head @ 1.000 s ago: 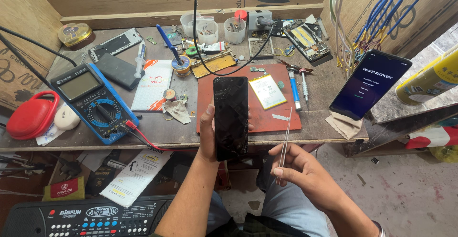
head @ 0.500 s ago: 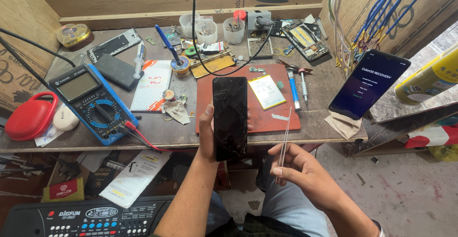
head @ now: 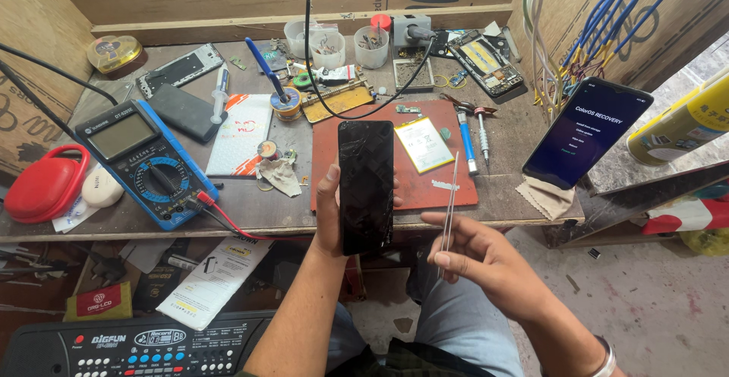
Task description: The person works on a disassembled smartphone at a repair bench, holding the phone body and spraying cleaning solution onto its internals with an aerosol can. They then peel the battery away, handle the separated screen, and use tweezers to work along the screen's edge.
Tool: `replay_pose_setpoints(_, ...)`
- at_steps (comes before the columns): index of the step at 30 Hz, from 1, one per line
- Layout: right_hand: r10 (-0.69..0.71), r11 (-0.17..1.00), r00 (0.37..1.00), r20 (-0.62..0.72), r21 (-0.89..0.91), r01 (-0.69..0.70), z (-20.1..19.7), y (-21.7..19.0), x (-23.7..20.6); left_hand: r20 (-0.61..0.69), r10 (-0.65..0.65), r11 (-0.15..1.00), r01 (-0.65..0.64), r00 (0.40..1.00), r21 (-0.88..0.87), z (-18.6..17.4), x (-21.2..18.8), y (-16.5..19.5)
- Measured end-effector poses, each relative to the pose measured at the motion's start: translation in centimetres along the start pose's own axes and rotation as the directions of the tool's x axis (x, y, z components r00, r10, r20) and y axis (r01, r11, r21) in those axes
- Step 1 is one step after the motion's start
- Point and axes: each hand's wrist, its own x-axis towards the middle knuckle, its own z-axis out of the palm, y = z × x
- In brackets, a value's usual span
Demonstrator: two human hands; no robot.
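Cracked phone up, tweezers ready.
The left hand (head: 328, 217) gripped the dark cracked phone (head: 366, 186) upright; the right hand (head: 482, 259) pinched thin tweezers (head: 449, 202) just beside it.

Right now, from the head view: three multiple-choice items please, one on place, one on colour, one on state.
1. Where does the blue digital multimeter lie?
A. left of the red rectangular work mat
B. on the mat
C. on the floor

2. What colour is the rounded case at the bench's left edge?
A. green
B. red
C. white

3. The black phone with the cracked screen is:
A. flat on the mat
B. held in the left hand
C. held by tweezers

Answers: 1 A, it sits on bare bench left of the mat. 2 B, plainly red. 3 B, fingers wrap its edges; the right hand holds thin metal tweezers.
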Motion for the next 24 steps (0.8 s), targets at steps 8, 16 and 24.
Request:
replay_pose_setpoints(8,-0.130,0.979,0.991,0.005,-0.161,0.129,-0.7,-2.7,2.0,-0.001,-0.013,1.000,0.012,1.000,-0.021,0.1,0.1,0.1)
replay_pose_setpoints(16,-0.528,0.835,0.829,-0.183,-0.287,0.469,-0.7,-1.6,6.3,-0.001,-0.038,0.998,0.038,0.999,-0.039,-0.2,0.0,0.0)
replay_pose_setpoints(24,-0.784,0.549,0.607,-0.135,-0.607,0.574,-0.5,1.2,8.8,-0.029,-0.055,0.998,0.054,0.998,-0.036,-0.6,-0.1,-0.2)
